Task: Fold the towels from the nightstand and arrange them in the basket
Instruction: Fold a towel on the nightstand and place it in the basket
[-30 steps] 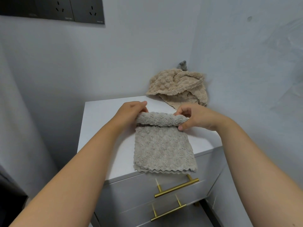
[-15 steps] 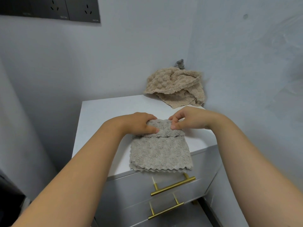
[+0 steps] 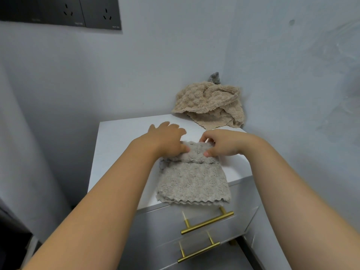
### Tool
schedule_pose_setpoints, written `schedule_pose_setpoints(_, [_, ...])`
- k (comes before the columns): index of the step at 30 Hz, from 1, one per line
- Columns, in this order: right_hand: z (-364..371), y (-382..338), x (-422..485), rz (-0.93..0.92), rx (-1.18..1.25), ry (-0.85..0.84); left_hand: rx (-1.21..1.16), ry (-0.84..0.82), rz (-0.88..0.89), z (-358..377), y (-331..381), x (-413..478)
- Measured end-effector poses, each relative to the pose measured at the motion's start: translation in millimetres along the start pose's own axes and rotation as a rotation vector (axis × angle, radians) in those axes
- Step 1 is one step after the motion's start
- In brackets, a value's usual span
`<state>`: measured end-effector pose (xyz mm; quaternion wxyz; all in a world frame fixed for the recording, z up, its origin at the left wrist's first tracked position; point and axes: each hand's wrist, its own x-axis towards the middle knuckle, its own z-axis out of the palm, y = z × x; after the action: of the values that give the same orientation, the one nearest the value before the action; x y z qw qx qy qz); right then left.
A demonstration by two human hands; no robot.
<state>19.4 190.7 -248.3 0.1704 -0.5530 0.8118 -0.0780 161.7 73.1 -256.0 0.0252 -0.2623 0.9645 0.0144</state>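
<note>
The grey towel [image 3: 192,180] is thick, fluffy cloth with a nubbly pile and a scalloped hem. The beige towels [image 3: 210,102] at the far right corner are similar plush cloth with a bubbled texture. The nightstand top [image 3: 120,145] is smooth, matt white. The drawer fronts [image 3: 159,221] are smooth grey with a slight sheen. The drawer handles [image 3: 207,223] are brushed brass-coloured metal. The socket panel [image 3: 58,12] looks like dark, smooth plastic.

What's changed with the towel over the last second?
The far edge of the fluffy grey towel has been folded further toward the person, so the flat part is shorter. The left hand has loosened, fingers spread, thumb pressing the fold; the right hand still pinches it. The crumpled beige towel heap and white nightstand stayed put.
</note>
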Motion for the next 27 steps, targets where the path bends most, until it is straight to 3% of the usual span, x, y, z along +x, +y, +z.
schedule_pose_setpoints(5, [15, 6, 12, 0.050, 0.153, 0.269, -0.055, 0.148, 0.042, 0, 4, 3])
schedule_pose_setpoints(8, [22, 10, 17, 0.015, 0.113, 0.393, -0.085, 0.146, 0.076, 18, 1, 5])
schedule_pose_setpoints(12, [17, 11, 19, -0.075, 0.021, 0.247, -0.098, 0.003, 0.042, 32, -3, 8])
schedule_pose_setpoints(15, [20, 12, 20, -0.034, -0.078, 0.024, -0.159, -0.052, 0.052, 31, -4, 5])
schedule_pose_setpoints(17, [24, 13, 20, 0.007, -0.089, -0.040, -0.220, -0.071, 0.042, 31, -5, 6])
schedule_pose_setpoints(27, [33, 15, 22, 0.028, 0.105, 0.106, -0.505, 0.219, -0.054, 46, -20, 16])
